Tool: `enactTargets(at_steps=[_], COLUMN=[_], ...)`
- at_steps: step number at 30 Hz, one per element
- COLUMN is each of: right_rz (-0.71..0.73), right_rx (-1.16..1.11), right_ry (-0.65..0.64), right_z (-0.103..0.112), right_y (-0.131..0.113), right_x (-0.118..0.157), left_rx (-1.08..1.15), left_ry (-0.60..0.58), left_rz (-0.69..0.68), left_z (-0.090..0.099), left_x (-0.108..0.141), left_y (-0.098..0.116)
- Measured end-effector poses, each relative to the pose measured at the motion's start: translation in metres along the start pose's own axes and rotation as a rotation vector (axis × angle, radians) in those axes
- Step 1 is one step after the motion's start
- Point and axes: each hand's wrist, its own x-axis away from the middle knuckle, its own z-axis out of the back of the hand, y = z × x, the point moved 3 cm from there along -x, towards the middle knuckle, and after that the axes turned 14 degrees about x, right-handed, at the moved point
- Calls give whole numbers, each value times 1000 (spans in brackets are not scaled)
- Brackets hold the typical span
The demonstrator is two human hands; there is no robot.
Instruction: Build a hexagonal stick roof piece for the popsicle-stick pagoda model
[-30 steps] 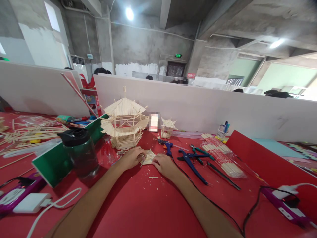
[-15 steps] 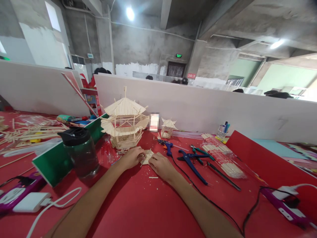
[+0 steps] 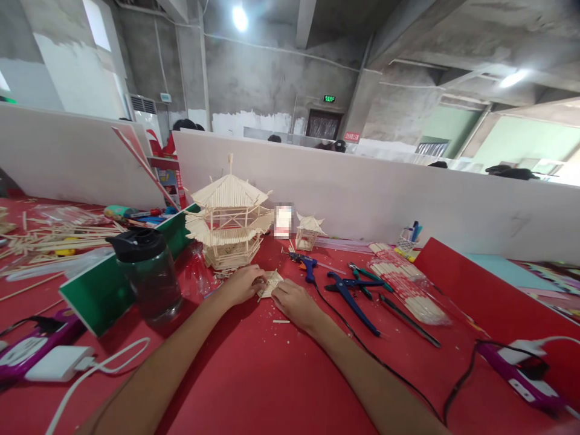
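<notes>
A small panel of pale wooden sticks (image 3: 271, 284) lies on the red tabletop between my hands. My left hand (image 3: 247, 284) grips its left edge, with the fingers curled in. On the panel's right side, my right hand (image 3: 292, 299) holds on with bent fingers. Just behind my left hand stands a large stick-built pavilion (image 3: 231, 226) with two tiers of roof. A smaller stick pavilion (image 3: 309, 232) stands farther back to the right. The blue glue gun (image 3: 309, 269) lies beyond my right hand, its black cord running forward past my right forearm.
A dark water bottle (image 3: 147, 275) and a green board (image 3: 93, 302) stand on the left. To the right lie blue cutters (image 3: 348, 299), green-handled pliers (image 3: 369, 278), a dark tweezer-like tool (image 3: 410, 320) and bagged sticks (image 3: 408, 284). Purple power strips (image 3: 521, 380) sit at both sides.
The view has shifted very slightly. Both hands stay on the stick panel in nearly the same place.
</notes>
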Motion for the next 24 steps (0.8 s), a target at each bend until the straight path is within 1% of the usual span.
enactTargets(at_steps=[10, 18, 24], right_rz=[21, 36, 25], right_rx=[-12, 4, 7], right_ry=[21, 38, 27], right_z=[-5, -3, -4], right_y=[2, 1, 1], right_x=[0, 0, -1], left_rx=[-8, -29, -30], left_ry=[-3, -23, -24], left_rz=[-10, 21, 28], left_z=[0, 1, 0], left_x=[-1, -3, -4], left_y=[1, 3, 2])
